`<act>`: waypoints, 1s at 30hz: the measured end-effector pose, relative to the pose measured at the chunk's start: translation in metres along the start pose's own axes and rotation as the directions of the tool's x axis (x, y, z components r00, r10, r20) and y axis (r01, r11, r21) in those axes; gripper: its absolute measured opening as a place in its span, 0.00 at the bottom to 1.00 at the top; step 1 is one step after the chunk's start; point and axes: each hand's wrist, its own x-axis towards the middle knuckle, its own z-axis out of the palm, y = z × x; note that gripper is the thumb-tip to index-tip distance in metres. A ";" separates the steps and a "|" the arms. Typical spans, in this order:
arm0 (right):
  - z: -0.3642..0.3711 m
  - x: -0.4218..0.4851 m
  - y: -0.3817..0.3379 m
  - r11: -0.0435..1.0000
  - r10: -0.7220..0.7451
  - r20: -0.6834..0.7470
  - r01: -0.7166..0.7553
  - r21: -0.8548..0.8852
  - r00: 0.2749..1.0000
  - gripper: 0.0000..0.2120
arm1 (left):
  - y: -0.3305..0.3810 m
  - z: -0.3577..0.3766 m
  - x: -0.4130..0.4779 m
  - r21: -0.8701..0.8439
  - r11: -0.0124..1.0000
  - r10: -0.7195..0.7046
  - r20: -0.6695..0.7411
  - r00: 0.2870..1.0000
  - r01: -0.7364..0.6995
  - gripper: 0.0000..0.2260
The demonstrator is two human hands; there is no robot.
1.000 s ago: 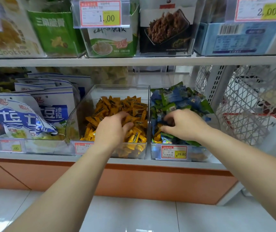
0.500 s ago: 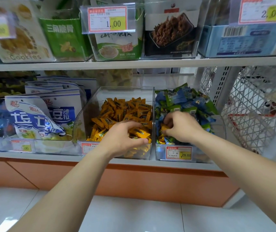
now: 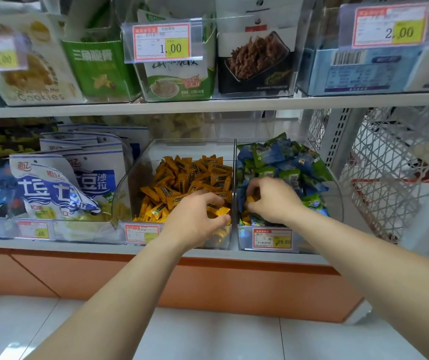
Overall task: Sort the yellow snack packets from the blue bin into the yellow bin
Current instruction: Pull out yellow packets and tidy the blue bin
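Note:
Two clear bins stand side by side on the lower shelf. The yellow bin [image 3: 130, 178] holds a heap of yellow snack packets [image 3: 182, 175]. The blue bin [image 3: 336, 193] to its right is full of blue and green packets [image 3: 278, 157], with a few yellow ones at its front left. My left hand [image 3: 195, 219] is at the front right of the yellow bin, fingers curled round a yellow packet [image 3: 218, 211]. My right hand [image 3: 273, 198] reaches into the front left of the blue bin and pinches a yellow packet [image 3: 250, 199].
White and blue snack bags [image 3: 60, 188] fill the bin to the left. A shelf board [image 3: 208, 105] with boxed snacks runs overhead. A white wire basket [image 3: 390, 167] hangs at the right. Price tags [image 3: 272, 238] front each bin. Below lies a tiled floor.
My left hand has drawn back from the yellow heap to the bin's front right and now holds a yellow packet. My right hand stays in the blue bin, fingers closing on a yellow packet.

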 end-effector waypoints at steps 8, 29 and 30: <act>-0.069 -0.011 0.003 0.967 0.004 -0.084 0.018 0.254 0.996 0.06 | 0.009 -0.004 0.003 -0.069 0.998 0.003 -0.081 0.997 -0.008 0.17; -0.028 -0.009 0.013 0.963 -0.220 0.408 0.265 -0.057 0.886 0.15 | -0.016 -0.011 0.017 0.078 0.961 -0.247 -0.194 0.949 0.266 0.30; -0.031 -0.009 0.015 0.953 -0.231 0.414 0.291 -0.086 0.880 0.15 | -0.015 -0.011 0.017 0.109 0.960 -0.226 -0.238 0.945 0.257 0.31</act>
